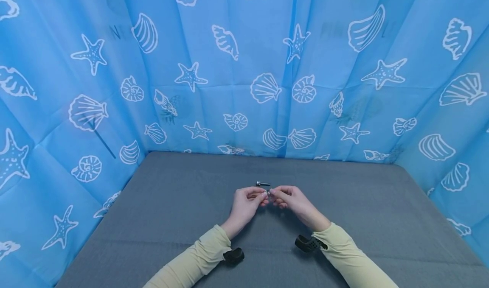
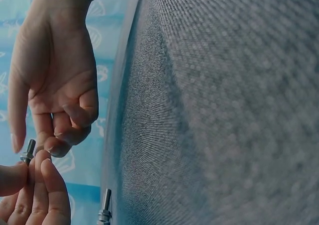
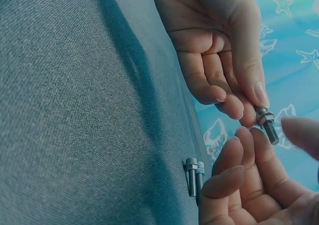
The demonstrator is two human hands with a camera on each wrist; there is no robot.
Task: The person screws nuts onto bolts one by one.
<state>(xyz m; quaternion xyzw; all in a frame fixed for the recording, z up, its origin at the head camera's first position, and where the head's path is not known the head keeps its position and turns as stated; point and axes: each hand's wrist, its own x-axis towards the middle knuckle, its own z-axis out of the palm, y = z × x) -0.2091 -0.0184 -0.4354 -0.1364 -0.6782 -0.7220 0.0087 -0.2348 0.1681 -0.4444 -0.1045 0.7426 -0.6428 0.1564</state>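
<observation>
My left hand (image 1: pixel 244 203) pinches a small silver bolt (image 3: pixel 271 134) between thumb and finger. A nut or washer-like collar (image 3: pixel 265 118) sits on it close to the fingertips, and its threaded end points toward my right hand (image 1: pixel 296 201). In the right wrist view the right thumb (image 3: pixel 301 135) stands apart from the bolt, while the right fingers (image 3: pixel 239 158) are spread out just beside it; whether they touch it I cannot tell. Two more bolts (image 3: pixel 192 177) lie side by side on the table beyond the hands, seen as one small shape in the head view.
A grey cloth-covered table (image 1: pixel 183 186) spreads under both hands. Blue curtains (image 1: pixel 237 101) with white shell and starfish prints stand along its back and sides. Black wrist devices (image 1: pixel 234 256) hang at both sleeve cuffs.
</observation>
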